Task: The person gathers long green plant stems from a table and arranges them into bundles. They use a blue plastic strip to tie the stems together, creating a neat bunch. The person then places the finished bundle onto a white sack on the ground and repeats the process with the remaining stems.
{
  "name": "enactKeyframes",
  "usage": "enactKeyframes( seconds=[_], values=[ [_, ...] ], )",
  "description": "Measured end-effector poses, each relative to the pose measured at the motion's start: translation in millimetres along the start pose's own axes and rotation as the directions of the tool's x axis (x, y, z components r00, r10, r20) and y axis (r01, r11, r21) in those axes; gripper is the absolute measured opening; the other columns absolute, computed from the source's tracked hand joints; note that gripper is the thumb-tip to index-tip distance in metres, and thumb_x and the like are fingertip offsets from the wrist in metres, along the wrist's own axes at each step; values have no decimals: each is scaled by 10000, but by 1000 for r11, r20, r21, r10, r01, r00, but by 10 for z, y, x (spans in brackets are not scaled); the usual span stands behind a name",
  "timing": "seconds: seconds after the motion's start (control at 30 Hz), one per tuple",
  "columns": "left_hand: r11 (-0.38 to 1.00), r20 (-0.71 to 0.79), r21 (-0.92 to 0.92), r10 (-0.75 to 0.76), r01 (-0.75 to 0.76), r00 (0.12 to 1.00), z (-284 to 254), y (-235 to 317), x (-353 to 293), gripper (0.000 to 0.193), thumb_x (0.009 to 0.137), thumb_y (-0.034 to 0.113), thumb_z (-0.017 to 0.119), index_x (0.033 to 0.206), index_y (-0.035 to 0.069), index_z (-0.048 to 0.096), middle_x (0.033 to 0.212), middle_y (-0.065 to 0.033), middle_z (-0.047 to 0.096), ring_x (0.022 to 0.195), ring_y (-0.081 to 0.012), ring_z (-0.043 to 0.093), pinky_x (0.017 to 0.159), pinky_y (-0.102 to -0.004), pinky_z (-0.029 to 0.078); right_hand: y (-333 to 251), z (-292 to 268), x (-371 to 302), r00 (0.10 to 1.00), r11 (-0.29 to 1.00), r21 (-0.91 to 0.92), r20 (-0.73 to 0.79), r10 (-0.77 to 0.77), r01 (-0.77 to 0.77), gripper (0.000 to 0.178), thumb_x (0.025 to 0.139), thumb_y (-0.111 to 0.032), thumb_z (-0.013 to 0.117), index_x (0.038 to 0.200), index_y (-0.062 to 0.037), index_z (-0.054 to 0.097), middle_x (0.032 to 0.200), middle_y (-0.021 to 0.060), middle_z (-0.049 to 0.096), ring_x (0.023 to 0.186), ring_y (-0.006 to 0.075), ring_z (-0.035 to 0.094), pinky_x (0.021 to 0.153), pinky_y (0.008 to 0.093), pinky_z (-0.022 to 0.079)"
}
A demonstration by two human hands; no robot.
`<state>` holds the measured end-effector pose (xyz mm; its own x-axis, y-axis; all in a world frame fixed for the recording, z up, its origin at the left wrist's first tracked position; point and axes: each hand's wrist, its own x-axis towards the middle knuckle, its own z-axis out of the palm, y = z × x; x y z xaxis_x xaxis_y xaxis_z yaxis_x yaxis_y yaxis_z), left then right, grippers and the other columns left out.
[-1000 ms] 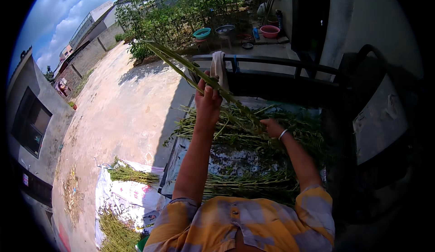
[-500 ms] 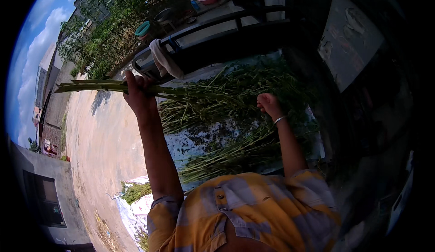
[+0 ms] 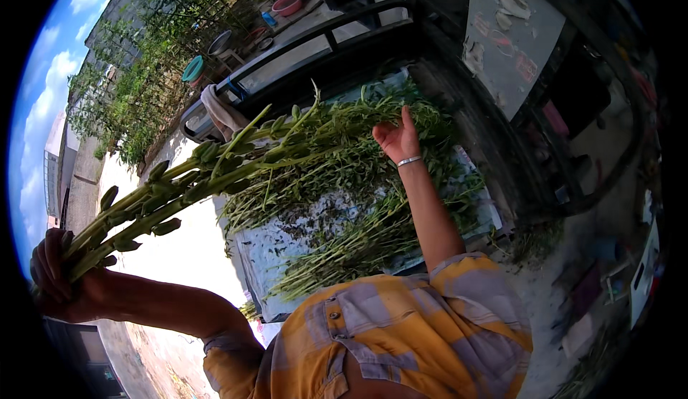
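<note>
My left hand (image 3: 72,277), out at the far left, is closed around the thick ends of a few green sesame stalks (image 3: 172,191) studded with plump pods. They slant up to the right, over the truck bed, toward their leafy tops. Beside those tops is my right hand (image 3: 400,139), with its thumb raised and its fingers loosely bent; it wears a silver bracelet (image 3: 409,160). Whether its fingers touch the leaves is hard to tell. Below lie a cut heap of stalks (image 3: 301,177) and a nearer bundle (image 3: 351,248), on a pale sheet (image 3: 261,255).
A black metal rail (image 3: 301,44) runs along the far side, with a cloth (image 3: 222,111) hung over it. A grey panel (image 3: 505,40) rises at the upper right. Beyond the rail are shrubs (image 3: 158,69), a pink basin (image 3: 287,3) and a teal basin (image 3: 193,69).
My left hand has swung down and outward to the left, drawing the stalks out so their pods show. My right hand has moved up and left, its thumb now spread.
</note>
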<state>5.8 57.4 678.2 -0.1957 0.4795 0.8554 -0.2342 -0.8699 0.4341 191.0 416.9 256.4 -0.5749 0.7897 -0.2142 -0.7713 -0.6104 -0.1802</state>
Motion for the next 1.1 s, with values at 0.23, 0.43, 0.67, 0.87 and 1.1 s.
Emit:
enactKeyframes(
  seconds=[0.23, 0.43, 0.67, 0.87, 1.1],
  values=[
    [718, -264, 618, 574, -320, 775, -438, 1303, -487, 385, 785, 272, 504, 498, 86, 328, 494, -91, 365, 536, -228, 436, 666, -367, 371, -431, 1192, -211, 909, 952, -188, 387, -154, 241, 323, 872, -348, 561, 1036, -69, 572, 956, 134, 651, 729, 189, 642, 586, 303, 496],
    [898, -855, 18, 242, -440, 459, -1348, 337, -1930, 517, 809, 279, 644, 477, 144, 272, 419, 8, 256, 416, -130, 317, 522, -286, 347, -390, 555, -184, 981, 921, -354, 162, -110, 162, 273, 855, -321, 596, 977, -88, 525, 831, 106, 645, 691, 188, 639, 521, 291, 516],
    [993, -925, 18, -29, -120, -379, -2454, -930, -5011, 525, 886, 401, 525, 491, 137, 305, 415, 28, 276, 364, -135, 306, 477, -316, 391, 241, -1613, -849, 824, 561, -710, -560, -83, -426, 388, 850, -268, 607, 1120, -19, 482, 966, 110, 588, 706, 189, 633, 499, 303, 503],
    [981, -821, -137, -35, 137, -571, -1982, -1522, -5584, 357, 914, 384, 482, 712, 142, 314, 530, 29, 276, 443, -126, 264, 470, -341, 375, 547, -2001, -1302, 999, -643, -765, 0, -40, -26, 452, 795, -270, 666, 1147, -37, 504, 1093, 128, 545, 790, 240, 605, 648, 404, 517],
    [991, -884, -119, -131, -55, -448, -2210, -1315, -5871, 372, 921, 366, 477, 664, 146, 323, 520, 29, 276, 425, -115, 257, 489, -334, 363, 1657, -974, -909, 777, -762, -194, 293, 556, 618, 646, 701, -465, 703, 1189, -104, 481, 1235, 121, 456, 1088, 296, 476, 897, 451, 401]
  ],
)
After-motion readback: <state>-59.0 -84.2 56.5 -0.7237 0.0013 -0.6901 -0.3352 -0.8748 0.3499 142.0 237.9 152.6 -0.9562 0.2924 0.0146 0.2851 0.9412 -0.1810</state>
